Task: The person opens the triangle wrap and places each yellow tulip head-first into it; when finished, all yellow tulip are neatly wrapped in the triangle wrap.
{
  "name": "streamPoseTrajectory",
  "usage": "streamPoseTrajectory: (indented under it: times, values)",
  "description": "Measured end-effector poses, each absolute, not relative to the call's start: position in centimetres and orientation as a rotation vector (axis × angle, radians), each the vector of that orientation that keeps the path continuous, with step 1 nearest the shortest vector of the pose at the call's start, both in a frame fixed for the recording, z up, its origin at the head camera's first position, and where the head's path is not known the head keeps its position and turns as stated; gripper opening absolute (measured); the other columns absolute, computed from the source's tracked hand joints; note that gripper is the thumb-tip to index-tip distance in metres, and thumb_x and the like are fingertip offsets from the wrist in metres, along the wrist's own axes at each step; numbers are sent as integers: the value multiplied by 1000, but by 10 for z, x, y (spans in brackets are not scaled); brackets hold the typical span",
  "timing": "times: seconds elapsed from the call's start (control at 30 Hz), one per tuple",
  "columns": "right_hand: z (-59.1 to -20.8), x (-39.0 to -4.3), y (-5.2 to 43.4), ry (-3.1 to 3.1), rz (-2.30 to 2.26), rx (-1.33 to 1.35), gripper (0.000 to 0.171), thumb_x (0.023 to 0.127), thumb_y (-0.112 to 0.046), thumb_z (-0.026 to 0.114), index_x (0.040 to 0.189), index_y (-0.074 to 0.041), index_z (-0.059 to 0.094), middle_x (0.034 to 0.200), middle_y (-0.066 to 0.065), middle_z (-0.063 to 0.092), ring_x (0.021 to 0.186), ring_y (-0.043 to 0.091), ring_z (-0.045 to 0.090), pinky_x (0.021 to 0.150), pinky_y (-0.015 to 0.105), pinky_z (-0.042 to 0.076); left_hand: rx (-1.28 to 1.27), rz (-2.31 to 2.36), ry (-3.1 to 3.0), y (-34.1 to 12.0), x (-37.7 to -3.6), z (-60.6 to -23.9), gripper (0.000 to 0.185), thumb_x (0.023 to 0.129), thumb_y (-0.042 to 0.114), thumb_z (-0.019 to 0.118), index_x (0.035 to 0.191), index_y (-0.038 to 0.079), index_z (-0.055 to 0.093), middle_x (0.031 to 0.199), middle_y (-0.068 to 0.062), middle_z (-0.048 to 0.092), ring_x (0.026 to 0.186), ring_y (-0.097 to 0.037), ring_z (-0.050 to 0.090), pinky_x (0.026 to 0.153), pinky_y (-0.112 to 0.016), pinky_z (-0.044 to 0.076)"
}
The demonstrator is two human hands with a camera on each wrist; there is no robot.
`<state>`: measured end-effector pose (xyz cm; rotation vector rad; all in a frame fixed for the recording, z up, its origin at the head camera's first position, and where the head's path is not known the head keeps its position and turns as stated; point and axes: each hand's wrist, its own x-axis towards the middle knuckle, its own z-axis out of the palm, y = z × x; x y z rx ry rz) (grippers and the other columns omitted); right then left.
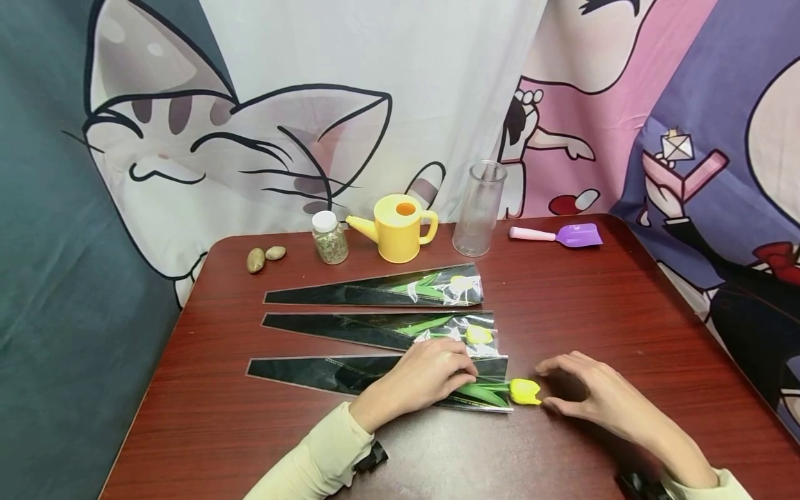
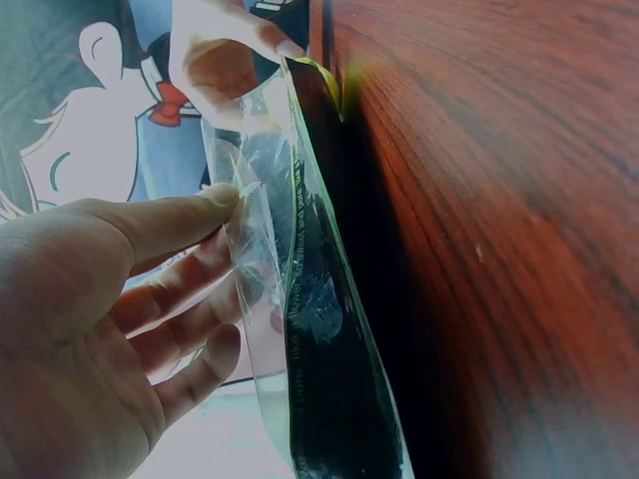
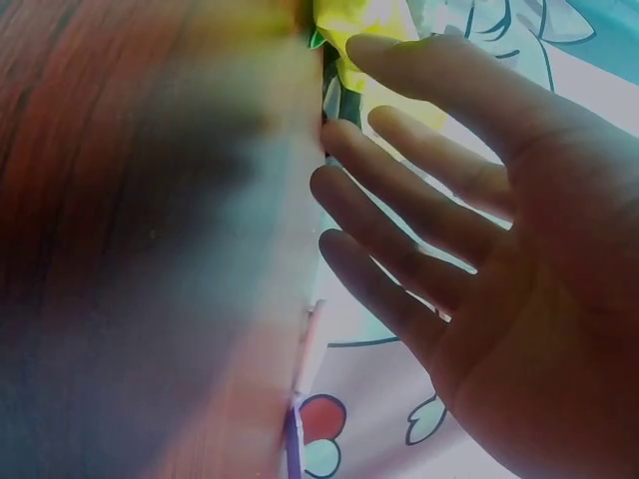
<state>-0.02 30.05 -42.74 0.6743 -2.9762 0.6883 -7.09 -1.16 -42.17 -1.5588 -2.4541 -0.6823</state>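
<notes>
Currently, locate the yellow tulip toward the near side of the worktop, lying flat with bloom clear of the wide mouth of the nearest sleeve and with stem and green leaves inside the film. Note the left hand laid over that mouth; in the left wrist view, read thumb on one face of the clear film and fingers behind it, pinching the film. Judge this grip as a means of pinning the light sleeve against sliding and of keeping the mouth accessible. Note the right hand just beside the bloom, fingers spread and relaxed, holding nothing; contact with the petals cannot be told. Find the middle sleeve and the far sleeve parallel behind, each with a tulip fully enclosed, points to the left, probably laid in a row for one-by-one access. Along the back edge, identify two stones, a lidded jar, a yellow watering can, an upright clear vase and a purple scoop, all well apart from both hands. Regard the worktop as dark red wood grain with rounded corners. Behind and around it, note a hanging cartoon cloth printed with a cat.
</notes>
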Motion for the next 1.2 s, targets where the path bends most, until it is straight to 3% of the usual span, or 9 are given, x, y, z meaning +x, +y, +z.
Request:
streamPoseTrajectory:
  times: [0.27,0.5,1.2]
  values:
    - [-429,0,301,-2881,756,755,35,73,-17,87,102,-28,69,93,-21,62,87,2,62,76,18,48,-1561,-704,-2462,-12,-71,-422,7,92,27,71,93,23,77,90,15,62,84,3,57,73,-15,46]
    - [-431,0,300,-2844,798,793,36,73,-13,87,99,-30,68,91,-20,62,83,2,62,76,11,43,-1563,-690,-2463,-11,-71,-422,7,92,28,71,93,24,77,91,15,62,84,3,57,73,-15,46]
    - [-435,2,296,-2840,924,924,42,76,-14,85,112,-25,64,95,-17,62,83,3,62,74,15,46,-1560,-679,-2466,-11,-71,-421,8,92,28,71,93,23,77,90,15,62,83,3,57,72,-15,46]
